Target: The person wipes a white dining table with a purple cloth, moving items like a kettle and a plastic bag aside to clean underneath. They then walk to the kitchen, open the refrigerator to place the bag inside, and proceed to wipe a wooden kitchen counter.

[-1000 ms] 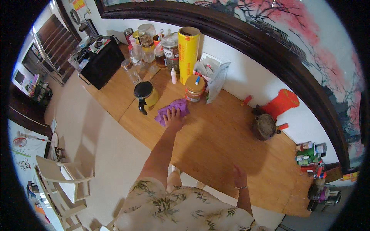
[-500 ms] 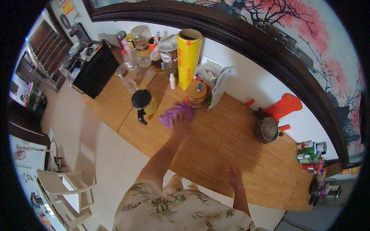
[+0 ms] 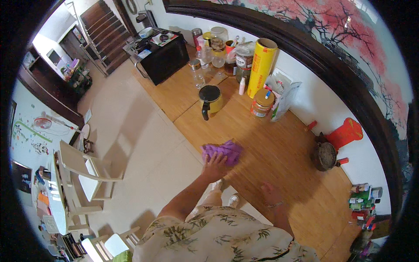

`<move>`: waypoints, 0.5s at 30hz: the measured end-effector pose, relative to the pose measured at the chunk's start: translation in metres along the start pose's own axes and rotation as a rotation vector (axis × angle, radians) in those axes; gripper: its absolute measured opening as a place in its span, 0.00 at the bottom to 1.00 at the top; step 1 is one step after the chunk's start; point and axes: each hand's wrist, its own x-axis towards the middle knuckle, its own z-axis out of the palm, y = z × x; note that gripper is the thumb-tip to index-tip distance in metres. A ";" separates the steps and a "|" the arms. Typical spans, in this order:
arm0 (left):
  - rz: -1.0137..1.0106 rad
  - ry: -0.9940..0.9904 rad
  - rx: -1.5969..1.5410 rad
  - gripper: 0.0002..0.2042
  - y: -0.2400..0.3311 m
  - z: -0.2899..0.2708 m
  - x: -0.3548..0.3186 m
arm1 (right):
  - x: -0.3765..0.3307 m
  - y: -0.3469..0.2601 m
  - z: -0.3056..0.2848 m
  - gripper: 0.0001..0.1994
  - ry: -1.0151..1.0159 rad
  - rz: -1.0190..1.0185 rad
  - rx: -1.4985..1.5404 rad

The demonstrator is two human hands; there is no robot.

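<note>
A bunched purple cloth (image 3: 229, 153) lies on the wooden table (image 3: 279, 148) close to its near-left edge. My left hand (image 3: 214, 167) holds it from above, fingers laid over its near side and pressing it to the wood. Farther right, my right hand (image 3: 271, 193) is at the near side of the tabletop, a bracelet at its wrist. Its fingers look loosely stretched and hold nothing that I can see. Beyond the cloth stands a yellow pitcher (image 3: 216, 105) with a black lid and handle. An orange-brown jar (image 3: 262, 105) with a pen on its lid stands to the pitcher's right.
A tall yellow roll (image 3: 262, 67), a small pink bottle (image 3: 242, 86) and several jars crowd the wall side. A black cabinet-like box (image 3: 163, 61) stands far left. On the right are a dark pot (image 3: 325, 156), a red container (image 3: 347, 133) and small bottles (image 3: 362, 201).
My left hand has drawn the purple cloth back toward me, away from the jar and pitcher to the table's near edge. The view has turned leftward. My right hand stays near the table's near side.
</note>
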 end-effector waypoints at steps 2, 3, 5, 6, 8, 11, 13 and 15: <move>-0.076 -0.014 0.002 0.39 -0.018 -0.013 -0.003 | 0.004 0.002 0.005 0.17 -0.032 0.076 0.125; -0.105 0.018 -0.006 0.38 -0.029 -0.013 0.000 | 0.006 0.023 0.021 0.17 -0.032 0.100 0.175; -0.216 0.088 -0.054 0.38 -0.053 -0.011 0.007 | 0.021 0.006 0.015 0.16 -0.056 0.103 0.252; -0.247 0.119 -0.032 0.38 -0.073 -0.003 0.011 | 0.017 -0.046 -0.005 0.16 -0.078 0.093 0.280; -0.277 0.170 0.010 0.37 -0.105 0.013 0.026 | 0.020 -0.064 -0.007 0.16 -0.080 0.062 0.277; -0.348 0.185 -0.079 0.38 -0.147 -0.010 0.049 | 0.049 -0.022 0.030 0.15 -0.075 0.015 0.219; -0.349 0.205 -0.099 0.39 -0.181 -0.023 0.065 | 0.077 -0.029 0.045 0.15 -0.084 0.041 0.228; -0.283 0.143 -0.034 0.39 -0.209 -0.046 0.078 | 0.123 -0.045 0.062 0.16 -0.244 0.073 -0.058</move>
